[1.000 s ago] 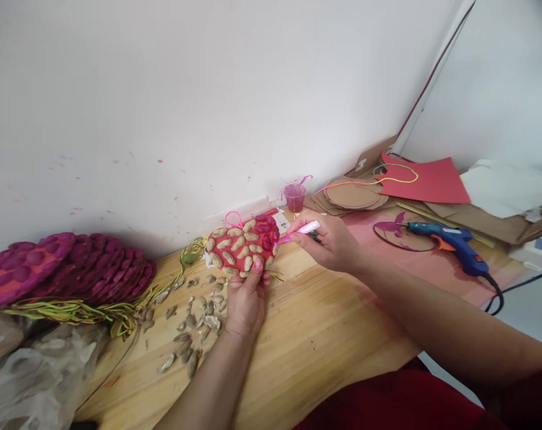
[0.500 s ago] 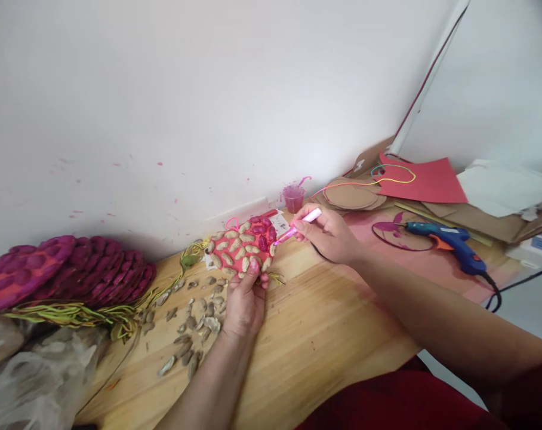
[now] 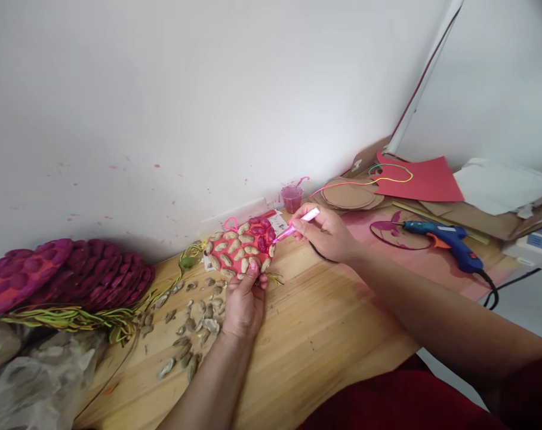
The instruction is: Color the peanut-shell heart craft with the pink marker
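Note:
My left hand [image 3: 245,292] grips the lower edge of a red disc [image 3: 240,248] covered with peanuts, thumb on top. Peanuts at its upper right are painted magenta; the others are bare tan. My right hand [image 3: 322,230] pinches a white and pink brush [image 3: 303,222], its tip touching the disc's right edge. A pink loop [image 3: 231,224] stands out from the disc's top. Behind my right hand is a clear cup of pink liquid [image 3: 292,199].
Magenta-painted discs [image 3: 96,273] are stacked at the left with green cords [image 3: 74,316] and a plastic bag [image 3: 42,382]. Loose peanuts [image 3: 190,325] lie left of my forearm. Cardboard circles [image 3: 349,194], red paper [image 3: 436,179] and a blue glue gun [image 3: 454,242] are at the right.
The brush tip has moved slightly at the disc's right edge, where a peanut now shows more pink. The whole view has shifted a little.

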`<state>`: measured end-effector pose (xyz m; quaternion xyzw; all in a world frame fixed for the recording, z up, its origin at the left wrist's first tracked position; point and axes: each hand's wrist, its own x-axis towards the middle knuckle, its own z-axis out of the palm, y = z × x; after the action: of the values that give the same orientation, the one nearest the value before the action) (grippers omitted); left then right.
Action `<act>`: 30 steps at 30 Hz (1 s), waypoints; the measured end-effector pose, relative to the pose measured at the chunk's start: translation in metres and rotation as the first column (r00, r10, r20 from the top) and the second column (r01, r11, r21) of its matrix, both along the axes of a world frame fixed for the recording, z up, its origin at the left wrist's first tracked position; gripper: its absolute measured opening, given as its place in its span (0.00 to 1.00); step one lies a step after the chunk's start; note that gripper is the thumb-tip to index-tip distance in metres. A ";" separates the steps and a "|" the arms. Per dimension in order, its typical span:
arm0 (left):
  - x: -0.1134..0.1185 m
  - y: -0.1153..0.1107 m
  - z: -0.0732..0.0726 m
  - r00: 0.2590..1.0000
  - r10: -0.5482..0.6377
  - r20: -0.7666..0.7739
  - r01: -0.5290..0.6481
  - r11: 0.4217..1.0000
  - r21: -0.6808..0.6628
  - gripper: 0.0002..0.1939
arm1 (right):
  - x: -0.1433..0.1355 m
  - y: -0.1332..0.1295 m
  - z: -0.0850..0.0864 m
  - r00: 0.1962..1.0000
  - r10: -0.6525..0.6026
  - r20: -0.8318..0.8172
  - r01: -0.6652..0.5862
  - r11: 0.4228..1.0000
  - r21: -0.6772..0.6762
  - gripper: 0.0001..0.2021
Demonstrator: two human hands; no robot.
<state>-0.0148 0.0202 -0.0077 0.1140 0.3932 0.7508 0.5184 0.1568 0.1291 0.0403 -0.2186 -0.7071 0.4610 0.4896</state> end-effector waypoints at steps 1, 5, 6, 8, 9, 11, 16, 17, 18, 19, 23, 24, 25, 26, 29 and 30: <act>0.000 0.000 0.000 1.000 0.002 0.000 -0.002 1.000 0.001 0.20 | 0.000 0.001 0.000 1.000 -0.007 -0.005 0.007 1.000 -0.007 0.18; 0.000 -0.001 -0.001 1.000 -0.003 0.002 0.003 1.000 0.005 0.19 | 0.001 0.001 0.000 1.000 0.009 -0.011 -0.009 1.000 -0.011 0.19; 0.001 -0.001 0.000 1.000 -0.005 0.002 0.005 1.000 0.006 0.19 | 0.001 0.001 0.001 1.000 0.018 -0.003 -0.018 1.000 -0.001 0.19; 0.001 -0.001 0.000 1.000 -0.009 -0.001 0.009 1.000 0.009 0.19 | 0.000 0.000 0.001 0.999 0.032 0.015 -0.032 0.999 0.010 0.19; 0.001 -0.001 0.001 1.000 -0.009 -0.001 0.009 1.000 0.009 0.20 | 0.000 -0.001 0.001 0.999 0.033 0.022 -0.034 0.999 0.008 0.19; 0.001 -0.001 0.001 1.000 -0.008 0.001 0.008 1.000 0.005 0.20 | 0.000 0.000 0.001 0.999 0.027 0.026 -0.027 1.000 -0.004 0.19; 0.000 0.000 0.000 1.000 0.013 0.003 -0.013 1.000 -0.010 0.21 | 0.002 0.005 -0.001 1.000 0.003 0.009 -0.003 0.999 -0.036 0.21; 0.001 0.000 0.000 1.000 0.015 0.002 -0.015 1.000 -0.010 0.21 | 0.002 0.006 -0.001 1.000 -0.004 -0.001 0.004 0.999 -0.048 0.21; 0.001 0.000 0.000 1.000 0.014 0.001 -0.014 1.000 -0.009 0.22 | 0.002 0.006 -0.001 1.000 -0.008 -0.014 0.008 0.998 -0.059 0.21; 0.001 0.000 0.001 1.000 0.012 -0.001 -0.012 1.000 -0.008 0.22 | 0.002 0.006 -0.001 1.000 -0.005 -0.024 0.004 0.998 -0.068 0.21; 0.001 0.000 0.001 1.000 0.003 -0.017 -0.003 1.000 0.006 0.21 | 0.002 0.004 0.000 0.999 0.042 -0.022 -0.043 0.998 -0.050 0.20; 0.001 0.000 0.001 1.000 0.002 -0.019 -0.002 1.000 0.008 0.20 | 0.001 0.004 -0.001 0.999 0.042 -0.017 -0.043 0.998 -0.042 0.20; 0.001 0.000 0.000 1.000 0.002 -0.020 -0.001 1.000 0.009 0.20 | 0.001 0.004 -0.001 0.999 0.036 -0.015 -0.036 0.999 -0.038 0.20; 0.001 0.000 0.000 1.000 0.001 -0.019 -0.001 1.000 0.008 0.20 | 0.001 0.004 -0.001 0.999 0.028 -0.020 -0.029 0.999 -0.039 0.20; 0.000 0.000 -0.002 1.000 0.001 -0.011 -0.001 1.000 0.009 0.21 | 0.001 0.005 -0.002 0.999 0.021 -0.047 -0.024 0.998 -0.054 0.21; 0.000 0.000 -0.002 1.000 0.001 -0.009 -0.001 1.000 0.011 0.21 | 0.001 0.005 -0.002 0.998 0.027 -0.051 -0.030 0.998 -0.059 0.21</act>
<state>-0.0145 0.0205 -0.0094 0.1201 0.3915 0.7527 0.5156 0.1579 0.1344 0.0385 -0.2114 -0.6837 0.4940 0.4938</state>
